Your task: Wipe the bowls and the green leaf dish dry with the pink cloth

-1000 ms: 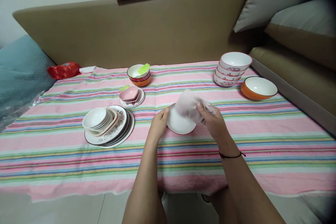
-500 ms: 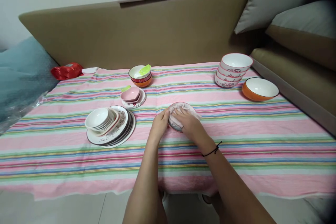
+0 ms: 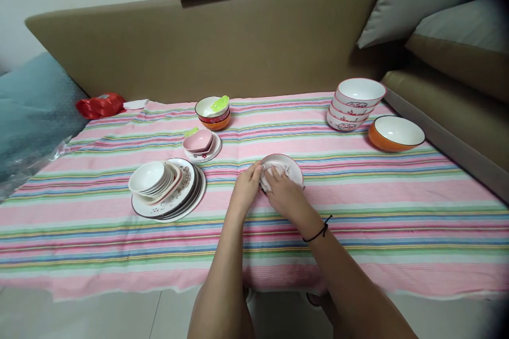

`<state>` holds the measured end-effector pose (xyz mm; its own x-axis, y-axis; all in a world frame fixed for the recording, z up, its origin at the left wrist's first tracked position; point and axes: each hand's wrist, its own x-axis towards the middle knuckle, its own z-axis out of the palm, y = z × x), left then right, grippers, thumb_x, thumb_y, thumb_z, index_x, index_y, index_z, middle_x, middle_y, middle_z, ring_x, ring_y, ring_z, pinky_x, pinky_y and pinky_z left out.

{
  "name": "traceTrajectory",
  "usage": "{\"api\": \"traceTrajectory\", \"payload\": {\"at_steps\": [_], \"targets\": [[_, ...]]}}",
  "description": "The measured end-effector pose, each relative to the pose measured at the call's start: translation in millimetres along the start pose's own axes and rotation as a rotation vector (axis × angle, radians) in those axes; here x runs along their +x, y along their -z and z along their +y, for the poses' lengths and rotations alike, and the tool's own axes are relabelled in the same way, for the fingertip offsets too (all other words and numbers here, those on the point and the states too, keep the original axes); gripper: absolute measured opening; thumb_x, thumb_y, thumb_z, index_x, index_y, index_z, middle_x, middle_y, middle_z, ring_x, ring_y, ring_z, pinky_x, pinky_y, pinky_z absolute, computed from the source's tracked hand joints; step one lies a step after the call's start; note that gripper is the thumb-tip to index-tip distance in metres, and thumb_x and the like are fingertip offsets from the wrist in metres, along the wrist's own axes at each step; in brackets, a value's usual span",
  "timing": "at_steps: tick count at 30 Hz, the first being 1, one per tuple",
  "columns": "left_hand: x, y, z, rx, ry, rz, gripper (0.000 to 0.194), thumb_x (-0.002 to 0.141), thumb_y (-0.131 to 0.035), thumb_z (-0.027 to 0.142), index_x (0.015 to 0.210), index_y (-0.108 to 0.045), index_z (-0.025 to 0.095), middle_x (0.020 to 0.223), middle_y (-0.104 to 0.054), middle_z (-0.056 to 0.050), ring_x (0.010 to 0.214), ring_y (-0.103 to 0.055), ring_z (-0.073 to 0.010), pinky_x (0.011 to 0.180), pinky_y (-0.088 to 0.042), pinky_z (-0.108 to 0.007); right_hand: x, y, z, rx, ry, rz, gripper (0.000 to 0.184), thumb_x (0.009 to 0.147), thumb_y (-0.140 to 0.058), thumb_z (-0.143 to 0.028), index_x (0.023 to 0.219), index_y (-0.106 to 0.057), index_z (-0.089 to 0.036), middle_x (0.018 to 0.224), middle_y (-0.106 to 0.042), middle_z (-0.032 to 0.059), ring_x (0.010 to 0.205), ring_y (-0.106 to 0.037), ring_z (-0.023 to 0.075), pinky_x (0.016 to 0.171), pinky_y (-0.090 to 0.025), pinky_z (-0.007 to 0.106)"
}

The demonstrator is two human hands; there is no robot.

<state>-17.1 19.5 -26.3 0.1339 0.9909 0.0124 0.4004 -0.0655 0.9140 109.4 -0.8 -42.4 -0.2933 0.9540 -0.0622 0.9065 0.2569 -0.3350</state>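
A white bowl (image 3: 295, 171) with a thin red rim is in the middle of the striped cloth, slightly tilted. My left hand (image 3: 247, 184) grips its left rim, thumb on the edge. Inside the bowl, my right hand (image 3: 285, 190) presses a crumpled whitish cloth (image 3: 274, 163) against the inner wall, fingers bent over it. A black cord circles my right wrist. The bowl's near side is hidden behind my right hand.
To the left stand stacked plates with small bowls (image 3: 167, 190), then pink dishes (image 3: 198, 141) on saucers and bowls with a green piece (image 3: 212, 114). At right are stacked white bowls (image 3: 353, 106) and an orange bowl (image 3: 395, 133). A red bundle (image 3: 101, 106) lies back left.
My right hand and the cloth have shifted left inside the bowl, uncovering its right inner side. The bowl and my left hand have moved slightly right.
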Motion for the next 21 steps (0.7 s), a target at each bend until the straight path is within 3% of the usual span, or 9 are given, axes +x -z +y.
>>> {"api": "traceTrajectory", "payload": {"at_steps": [7,11,18,21], "targets": [[-2.1,-1.6,4.3,0.0,0.012,0.017,0.041,0.094,-0.038,0.033,0.123,-0.062,0.018,0.127,-0.064,-0.004,0.118,-0.057,-0.0198,0.104,-0.039,-0.032,-1.5,3.0,1.4,0.111,-0.012,-0.013,0.054,0.095,-0.033,-0.025,0.148,-0.031,-0.013,0.154,-0.031,0.0157,0.142,-0.029,0.0289,0.114,-0.024,0.048],[-1.4,-1.3,2.4,0.002,0.011,0.021,0.042,0.094,-0.036,0.032,0.124,-0.061,0.016,0.125,-0.065,-0.006,0.116,-0.058,-0.0204,0.102,-0.04,-0.032,-5.9,17.4,-2.0,0.183,0.033,-0.026,0.048,0.095,-0.033,-0.023,0.141,-0.045,-0.016,0.148,-0.042,0.0115,0.136,-0.039,0.0265,0.112,-0.029,0.042],[0.3,0.7,-2.4,0.023,0.04,0.029,0.042,0.094,-0.037,0.032,0.125,-0.062,0.019,0.125,-0.065,-0.004,0.115,-0.059,-0.0216,0.1,-0.042,-0.034,-13.1,37.9,-2.9,0.19,0.047,-0.137,0.037,0.097,-0.031,-0.025,0.104,-0.066,-0.016,0.11,-0.069,0.0099,0.096,-0.064,0.02,0.083,-0.045,0.029],[0.9,0.6,-3.9,0.016,0.015,0.023,0.041,0.094,-0.037,0.032,0.123,-0.062,0.017,0.127,-0.064,-0.006,0.118,-0.057,-0.0207,0.103,-0.039,-0.033,-14.3,34.8,6.0,0.014,0.212,-0.165,0.034,0.097,-0.032,-0.02,0.099,-0.066,-0.015,0.1,-0.07,0.012,0.087,-0.064,0.0207,0.075,-0.045,0.03]]}}
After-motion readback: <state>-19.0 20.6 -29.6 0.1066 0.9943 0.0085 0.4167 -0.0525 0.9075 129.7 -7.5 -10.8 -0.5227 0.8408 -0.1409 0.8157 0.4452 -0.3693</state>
